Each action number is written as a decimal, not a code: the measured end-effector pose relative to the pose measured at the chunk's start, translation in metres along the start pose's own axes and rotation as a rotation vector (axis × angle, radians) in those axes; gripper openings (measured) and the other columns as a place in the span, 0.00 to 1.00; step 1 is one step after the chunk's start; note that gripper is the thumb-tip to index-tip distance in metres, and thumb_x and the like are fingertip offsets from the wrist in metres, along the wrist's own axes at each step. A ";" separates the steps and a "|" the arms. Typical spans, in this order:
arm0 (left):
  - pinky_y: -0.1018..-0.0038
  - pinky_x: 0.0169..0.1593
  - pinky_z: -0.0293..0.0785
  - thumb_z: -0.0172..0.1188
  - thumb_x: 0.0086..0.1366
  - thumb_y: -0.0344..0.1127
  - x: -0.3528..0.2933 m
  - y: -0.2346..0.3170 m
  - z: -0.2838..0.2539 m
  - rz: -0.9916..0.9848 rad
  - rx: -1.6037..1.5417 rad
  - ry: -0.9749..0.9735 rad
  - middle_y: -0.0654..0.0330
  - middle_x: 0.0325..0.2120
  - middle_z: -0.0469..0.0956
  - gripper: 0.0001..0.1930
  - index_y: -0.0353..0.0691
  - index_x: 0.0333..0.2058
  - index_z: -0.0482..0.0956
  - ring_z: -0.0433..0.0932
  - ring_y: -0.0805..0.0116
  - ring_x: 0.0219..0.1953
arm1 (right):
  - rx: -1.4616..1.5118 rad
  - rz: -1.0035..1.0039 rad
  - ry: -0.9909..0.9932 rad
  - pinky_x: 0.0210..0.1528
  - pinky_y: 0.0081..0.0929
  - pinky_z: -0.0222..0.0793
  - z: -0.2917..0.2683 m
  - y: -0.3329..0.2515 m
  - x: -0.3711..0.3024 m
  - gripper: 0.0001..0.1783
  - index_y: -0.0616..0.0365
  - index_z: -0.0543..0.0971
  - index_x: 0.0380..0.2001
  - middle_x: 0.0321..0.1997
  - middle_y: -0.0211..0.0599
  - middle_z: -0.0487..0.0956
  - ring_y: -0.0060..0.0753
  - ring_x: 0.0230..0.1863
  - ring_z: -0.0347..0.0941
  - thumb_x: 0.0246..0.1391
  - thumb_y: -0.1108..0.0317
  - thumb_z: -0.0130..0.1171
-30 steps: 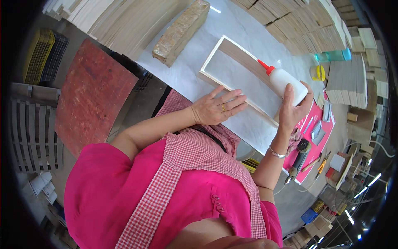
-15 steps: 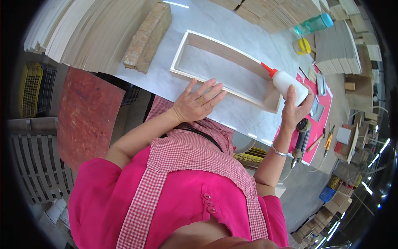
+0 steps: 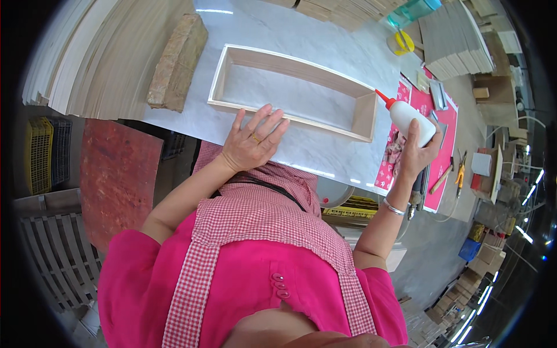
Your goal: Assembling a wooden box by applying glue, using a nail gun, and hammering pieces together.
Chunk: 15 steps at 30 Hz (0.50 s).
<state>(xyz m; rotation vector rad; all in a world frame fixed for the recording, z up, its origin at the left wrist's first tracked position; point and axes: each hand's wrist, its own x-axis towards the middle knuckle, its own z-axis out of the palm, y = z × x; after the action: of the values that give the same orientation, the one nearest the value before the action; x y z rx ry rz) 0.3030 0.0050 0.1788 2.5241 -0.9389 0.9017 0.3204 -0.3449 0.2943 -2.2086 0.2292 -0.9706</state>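
Note:
A shallow rectangular wooden frame lies on the white marbled tabletop, which shows through its middle. Resting at the frame's near long side is my left hand, its fingers spread and touching the edge. My right hand is wrapped round a white squeeze bottle with a red pointed nozzle. The bottle is tilted, and its tip comes to the far right corner of the frame. Whether glue leaves the tip is too small to tell.
A paper-wrapped block stands left of the frame, beside tall stacks of thin boards. At the right are a yellow tub, a teal bottle, more stacked boards and pliers with orange handles near a red sheet.
The view has shifted, so the table things sit further left. The bottle's tip has gone from over the far long side to the far right corner. My left hand stays on the near side.

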 end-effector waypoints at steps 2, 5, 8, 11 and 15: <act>0.50 0.71 0.36 0.61 0.58 0.41 -0.001 0.000 -0.001 0.002 0.000 0.001 0.61 0.62 0.66 0.28 0.50 0.59 0.71 0.59 0.59 0.68 | -0.013 -0.012 0.003 0.40 0.26 0.72 -0.003 -0.001 0.000 0.23 0.63 0.73 0.44 0.38 0.38 0.76 0.28 0.38 0.73 0.53 0.60 0.69; 0.51 0.71 0.36 0.62 0.58 0.41 -0.002 0.002 0.000 -0.015 -0.010 -0.003 0.61 0.62 0.66 0.28 0.50 0.59 0.71 0.59 0.59 0.68 | -0.040 -0.036 0.001 0.39 0.27 0.72 -0.008 -0.003 -0.002 0.22 0.63 0.74 0.44 0.38 0.38 0.77 0.28 0.37 0.74 0.53 0.60 0.69; 0.51 0.71 0.36 0.62 0.58 0.41 -0.001 0.002 0.000 -0.013 -0.002 0.002 0.61 0.62 0.65 0.28 0.50 0.59 0.70 0.59 0.59 0.68 | -0.025 -0.021 -0.016 0.39 0.27 0.73 -0.014 -0.003 -0.006 0.22 0.63 0.74 0.43 0.39 0.38 0.77 0.27 0.38 0.73 0.53 0.60 0.69; 0.51 0.72 0.36 0.61 0.58 0.41 0.000 0.002 0.002 -0.019 -0.005 0.004 0.63 0.62 0.65 0.28 0.51 0.60 0.70 0.59 0.60 0.68 | -0.017 -0.004 -0.032 0.40 0.27 0.73 -0.024 0.000 -0.011 0.23 0.63 0.74 0.43 0.39 0.38 0.77 0.27 0.38 0.73 0.53 0.59 0.69; 0.51 0.72 0.34 0.60 0.58 0.41 -0.001 0.004 0.002 -0.035 -0.017 0.003 0.65 0.63 0.64 0.29 0.51 0.60 0.70 0.59 0.63 0.68 | -0.025 0.028 -0.054 0.40 0.27 0.73 -0.041 -0.007 -0.026 0.23 0.63 0.74 0.44 0.39 0.38 0.76 0.27 0.38 0.73 0.53 0.59 0.69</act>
<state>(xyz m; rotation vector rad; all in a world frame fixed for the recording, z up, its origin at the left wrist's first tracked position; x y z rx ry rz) 0.3006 0.0018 0.1766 2.5162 -0.8952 0.8835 0.2730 -0.3504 0.3034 -2.2447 0.2484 -0.8966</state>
